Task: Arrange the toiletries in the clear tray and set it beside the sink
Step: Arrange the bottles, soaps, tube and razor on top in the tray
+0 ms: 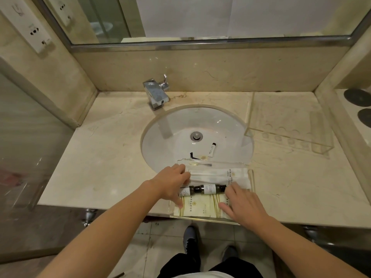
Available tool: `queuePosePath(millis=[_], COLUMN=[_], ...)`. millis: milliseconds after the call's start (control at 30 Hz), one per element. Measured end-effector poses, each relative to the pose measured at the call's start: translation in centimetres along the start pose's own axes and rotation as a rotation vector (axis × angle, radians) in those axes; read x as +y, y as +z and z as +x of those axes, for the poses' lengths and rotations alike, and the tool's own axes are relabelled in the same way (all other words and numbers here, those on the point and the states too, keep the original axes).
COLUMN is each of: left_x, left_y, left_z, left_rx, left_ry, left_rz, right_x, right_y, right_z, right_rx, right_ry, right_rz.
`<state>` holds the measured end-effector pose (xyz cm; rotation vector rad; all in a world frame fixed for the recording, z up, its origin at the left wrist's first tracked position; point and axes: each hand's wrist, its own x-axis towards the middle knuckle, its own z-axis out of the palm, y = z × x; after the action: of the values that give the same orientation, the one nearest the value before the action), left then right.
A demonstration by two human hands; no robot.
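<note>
The clear tray [252, 178] sits at the counter's front edge, its far side over the sink [224, 125] rim. Inside lie white packets [218, 175], a row of dark bottles [207, 189] and striped packets [202, 205]. My left hand [173, 184] rests on the tray's left end, fingers spread over the packets and the leftmost bottle. My right hand [244, 204] lies flat on the right-hand striped packets, fingertips at the bottles. Neither hand visibly grips anything. In the sink basin lie a small white tube [212, 150], a black comb-like item [193, 155] and a small gold-logo packet [203, 157].
A second clear tray [289, 135] stands on the counter to the right of the sink. The chrome faucet [156, 93] is behind the basin on the left. Two black round discs [357, 97] sit on a ledge at the far right. Bare counter [100, 157] lies to the left.
</note>
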<state>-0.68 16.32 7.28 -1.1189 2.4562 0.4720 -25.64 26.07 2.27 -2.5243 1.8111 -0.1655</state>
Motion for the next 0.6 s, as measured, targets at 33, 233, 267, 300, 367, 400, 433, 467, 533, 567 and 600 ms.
queuePosePath(millis=[33, 233, 267, 300, 367, 400, 433, 467, 533, 567, 600], left_x=[-0.1, -0.5, -0.5, -0.5, -0.5, -0.5, -0.5, -0.5, -0.5, -0.5, -0.4], left_y=[0.0, 0.0, 0.0, 0.0, 0.0, 0.0, 0.1, 0.0, 0.0, 0.0, -0.1], left_z=[0.0, -0.1, -0.1, -0.2, -0.2, -0.2, -0.2, -0.2, -0.2, -0.2, -0.2], left_rx=[0.007, 0.022, 0.022, 0.02, 0.016, 0.015, 0.013, 0.011, 0.01, 0.01, 0.01], left_ry=[-0.004, -0.046, -0.05, -0.051, -0.051, -0.051, -0.051, -0.052, -0.052, -0.052, -0.053], left_rz=[-0.008, -0.093, -0.101, -0.106, -0.108, -0.109, -0.111, -0.113, -0.116, -0.115, -0.115], right_x=[-0.3, -0.7, -0.6, -0.6, -0.3, -0.2, 0.0, 0.1, 0.5, 0.6, 0.7], right_y=[0.1, 0.0, -0.2, -0.4, -0.6, -0.6, -0.6, -0.5, -0.4, -0.2, -0.1], right_z=[0.1, -0.1, -0.1, -0.1, -0.1, -0.1, -0.2, -0.3, -0.3, -0.2, -0.1], right_rx=[-0.015, -0.052, -0.032, -0.005, 0.045, 0.053, 0.052, 0.046, 0.037, 0.044, 0.05], right_ry=[0.007, 0.034, 0.03, 0.028, 0.034, 0.039, 0.045, 0.053, 0.065, 0.065, 0.065], right_rz=[0.005, -0.015, -0.034, -0.049, -0.055, -0.051, -0.05, -0.052, -0.069, -0.081, -0.093])
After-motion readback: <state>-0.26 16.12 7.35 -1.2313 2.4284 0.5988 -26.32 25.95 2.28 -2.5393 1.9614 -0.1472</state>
